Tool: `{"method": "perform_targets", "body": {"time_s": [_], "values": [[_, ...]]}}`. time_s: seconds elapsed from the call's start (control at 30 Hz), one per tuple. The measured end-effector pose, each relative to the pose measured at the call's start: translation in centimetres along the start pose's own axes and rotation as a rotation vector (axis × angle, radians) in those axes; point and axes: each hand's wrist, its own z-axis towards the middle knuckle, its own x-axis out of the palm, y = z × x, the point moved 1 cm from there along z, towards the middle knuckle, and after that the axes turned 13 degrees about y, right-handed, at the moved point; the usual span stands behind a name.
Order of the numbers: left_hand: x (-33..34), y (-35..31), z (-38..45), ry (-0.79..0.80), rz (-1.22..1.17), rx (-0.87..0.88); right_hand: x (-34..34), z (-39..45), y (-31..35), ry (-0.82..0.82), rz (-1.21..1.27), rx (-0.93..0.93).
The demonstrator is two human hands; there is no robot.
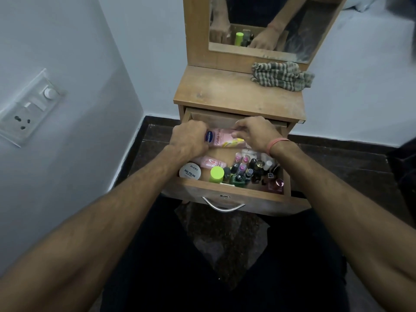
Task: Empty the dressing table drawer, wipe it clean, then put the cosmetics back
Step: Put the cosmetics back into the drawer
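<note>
The wooden dressing table drawer stands pulled out, full of cosmetics. Both hands reach into its back part and grip a pink Vaseline lotion bottle lying on its side: my left hand closes over its left end, my right hand pinches its right end. Nearer the front lie a smaller pink tube, a white nail polish remover jar, a lime-green capped bottle and several nail polish bottles and lipsticks. A pink perfume bottle sits in the front right corner.
A striped cloth lies crumpled on the table top at the back right, below the mirror. A wall with a switch plate stands close on the left. Dark floor and my dark-clothed legs are below the drawer handle.
</note>
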Motion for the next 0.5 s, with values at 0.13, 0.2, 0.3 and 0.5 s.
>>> {"method": "perform_targets", "body": {"time_s": [0.13, 0.2, 0.3, 0.5], "values": [[0.4, -0.1, -0.4, -0.034, -0.035, 0.062, 0.5, -0.8, 0.0, -0.094, 0.025, -0.013], [0.3, 0.0, -0.6, -0.047, -0.064, 0.095, 0.8, -1.2, -0.2, -0.099, 0.027, -0.010], [-0.1, 0.2, -1.0, 0.010, -0.158, 0.131, 1.0, -1.7, -0.2, -0.098, 0.056, -0.022], [-0.8, 0.4, -3.1, 0.350, -0.542, 0.344, 0.8, -3.5, 0.2, -0.198, -0.044, -0.042]]}}
